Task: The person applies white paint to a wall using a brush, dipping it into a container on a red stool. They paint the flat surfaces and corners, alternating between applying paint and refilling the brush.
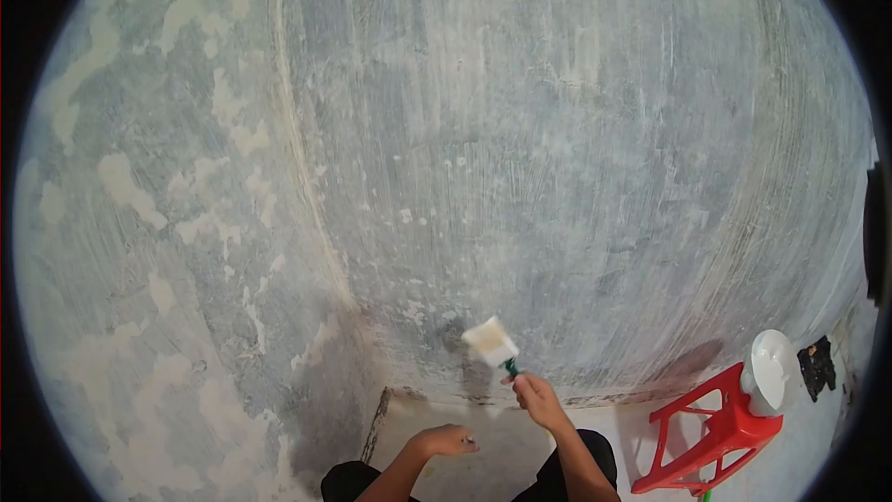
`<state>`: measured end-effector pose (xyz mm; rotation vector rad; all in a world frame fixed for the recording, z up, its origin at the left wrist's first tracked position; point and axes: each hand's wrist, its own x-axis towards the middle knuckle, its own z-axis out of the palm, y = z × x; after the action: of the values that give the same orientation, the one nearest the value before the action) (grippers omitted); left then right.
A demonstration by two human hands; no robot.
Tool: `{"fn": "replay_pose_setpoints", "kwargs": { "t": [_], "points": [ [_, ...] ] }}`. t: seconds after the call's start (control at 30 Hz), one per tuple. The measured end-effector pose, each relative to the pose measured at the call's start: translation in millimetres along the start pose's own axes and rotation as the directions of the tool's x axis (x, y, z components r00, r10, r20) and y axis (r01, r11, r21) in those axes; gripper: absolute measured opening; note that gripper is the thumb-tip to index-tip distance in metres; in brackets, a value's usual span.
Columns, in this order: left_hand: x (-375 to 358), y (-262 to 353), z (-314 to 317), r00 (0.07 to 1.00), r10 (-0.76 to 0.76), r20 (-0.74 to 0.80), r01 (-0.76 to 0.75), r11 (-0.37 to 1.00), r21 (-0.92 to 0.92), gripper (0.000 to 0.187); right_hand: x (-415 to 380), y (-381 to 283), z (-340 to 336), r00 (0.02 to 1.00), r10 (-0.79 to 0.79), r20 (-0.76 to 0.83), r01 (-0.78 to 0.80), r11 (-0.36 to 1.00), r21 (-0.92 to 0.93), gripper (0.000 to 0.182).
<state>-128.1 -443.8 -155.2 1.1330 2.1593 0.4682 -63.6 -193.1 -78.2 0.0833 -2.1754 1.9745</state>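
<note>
My right hand (539, 400) is closed round the dark green handle of a wide paintbrush (492, 342). Its pale, flat bristles point up and to the left, close in front of the lower part of the grey wall (520, 167). Down near my left knee, my left hand (448, 441) hangs loosely curled, its fingers folded in and no tool showing in it. Pale and dark specks mark its fingertips.
A red plastic stool (720, 429) stands on the floor at the right, with a white bucket (771, 372) on it. Behind lies a crumpled black thing (818, 369). The patchy left wall (177, 251) meets the grey one in a corner. My knees (595, 460) show below.
</note>
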Motion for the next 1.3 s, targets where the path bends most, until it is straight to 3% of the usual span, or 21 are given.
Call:
{"fn": "replay_pose_setpoints", "kwargs": {
  "t": [0.07, 0.13, 0.2, 0.23, 0.27, 0.33, 0.37, 0.43, 0.47, 0.5, 0.53, 0.57, 0.6, 0.63, 0.67, 0.73, 0.83, 1.0, 1.17, 1.23, 1.3],
  "points": [
    [-14.7, 35.8, -28.7, 0.987, 0.100, -0.126, -0.132, 0.950, -0.284, 0.038, 5.5, -37.4, -2.7, 0.999, 0.046, -0.003, -0.044, 0.966, 0.256, 0.043],
    [-38.1, 83.2, -74.7, 0.902, 0.185, -0.390, -0.313, 0.903, -0.293, 0.025, 24.0, -87.1, 2.2, 0.990, -0.024, -0.141, 0.050, 0.981, 0.185, 0.042],
    [-61.2, 136.8, -132.8, 0.554, 0.354, -0.754, -0.507, 0.861, 0.031, 0.016, 50.4, -154.1, 2.2, 0.974, -0.179, -0.135, 0.194, 0.975, 0.104, 0.041],
    [-71.3, 161.7, -166.0, 0.392, 0.437, -0.810, -0.521, 0.831, 0.196, 0.021, 67.0, -191.2, 2.7, 0.950, -0.277, -0.146, 0.288, 0.955, 0.065, 0.041],
    [-82.4, 186.7, -201.0, 0.259, 0.529, -0.808, -0.468, 0.801, 0.373, 0.032, 88.5, -226.6, -1.3, 0.931, -0.350, -0.101, 0.357, 0.932, 0.065, 0.042],
    [-95.7, 229.2, -278.7, 0.078, 0.692, -0.718, -0.425, 0.674, 0.604, 0.056, 125.7, -311.3, 6.8, 0.848, -0.498, -0.183, 0.497, 0.866, -0.057, 0.042],
    [-101.6, 251.3, -317.1, -0.023, 0.746, -0.665, -0.342, 0.619, 0.707, 0.065, 152.9, -345.5, 0.1, 0.829, -0.548, -0.115, 0.551, 0.834, -0.003, 0.044],
    [-107.7, 285.6, -391.4, -0.150, 0.799, -0.582, -0.249, 0.540, 0.804, 0.074, 188.0, -420.2, 1.3, 0.760, -0.637, -0.128, 0.629, 0.771, -0.102, 0.036],
    [-109.2, 299.4, -427.8, -0.203, 0.816, -0.542, -0.183, 0.512, 0.839, 0.077, 210.6, -450.0, -3.6, 0.576, -0.818, -0.013, 0.768, 0.546, -0.334, 0.034],
    [-111.4, 312.4, -459.9, -0.210, 0.790, -0.576, -0.220, 0.536, 0.815, 0.080, 229.1, -474.6, -8.6, 0.377, -0.913, 0.154, 0.820, 0.252, -0.514, 0.032],
    [-114.0, 323.1, -486.1, -0.215, 0.761, -0.612, -0.260, 0.560, 0.787, 0.084, 238.3, -496.6, -8.2, 0.378, -0.913, 0.152, 0.814, 0.250, -0.524, 0.032],
    [-117.5, 330.0, -507.0, -0.218, 0.760, -0.612, -0.272, 0.555, 0.786, 0.084, 243.1, -517.2, -4.1, 0.556, -0.829, 0.058, 0.774, 0.490, -0.401, 0.030],
    [-121.9, 333.1, -524.4, -0.155, 0.740, -0.654, -0.321, 0.589, 0.742, 0.086, 244.1, -528.1, 2.2, 0.718, -0.696, -0.008, 0.673, 0.697, -0.247, 0.028],
    [-125.4, 331.7, -533.1, -0.090, 0.718, -0.690, -0.364, 0.621, 0.694, 0.089, 242.5, -531.3, 10.7, 0.721, -0.693, -0.013, 0.668, 0.700, -0.254, 0.028],
    [-126.3, 325.7, -535.6, -0.090, 0.719, -0.689, -0.371, 0.618, 0.693, 0.089, 240.4, -531.0, 20.0, 0.772, -0.634, -0.047, 0.614, 0.763, -0.202, 0.026],
    [-125.0, 311.9, -530.8, 0.085, 0.648, -0.757, -0.538, 0.669, 0.512, 0.088, 233.1, -512.6, 33.4, 0.815, -0.577, -0.051, 0.575, 0.816, -0.057, 0.021],
    [-116.6, 276.0, -487.2, 0.050, 0.656, -0.753, -0.496, 0.671, 0.551, 0.081, 218.0, -458.7, 44.2, 0.899, -0.431, -0.080, 0.436, 0.898, 0.060, 0.022],
    [-92.6, 216.6, -391.4, 0.182, 0.622, -0.761, -0.464, 0.737, 0.491, 0.069, 168.2, -354.9, 51.9, 0.991, -0.134, -0.027, 0.137, 0.967, 0.215, 0.025],
    [-73.2, 182.5, -307.0, 0.247, 0.539, -0.805, -0.579, 0.748, 0.324, 0.066, 125.6, -282.2, 55.0, 0.993, 0.086, 0.075, -0.106, 0.939, 0.326, 0.025],
    [-84.4, 184.4, -282.8, 0.403, 0.427, -0.810, -0.553, 0.818, 0.156, 0.071, 111.7, -271.9, 53.4, 0.984, 0.140, 0.115, -0.172, 0.920, 0.353, 0.025],
    [-101.6, 193.0, -265.3, 0.413, 0.435, -0.800, -0.539, 0.825, 0.170, 0.075, 94.2, -274.8, 50.1, 0.953, 0.251, 0.169, -0.291, 0.910, 0.295, 0.027]
  ]
}}
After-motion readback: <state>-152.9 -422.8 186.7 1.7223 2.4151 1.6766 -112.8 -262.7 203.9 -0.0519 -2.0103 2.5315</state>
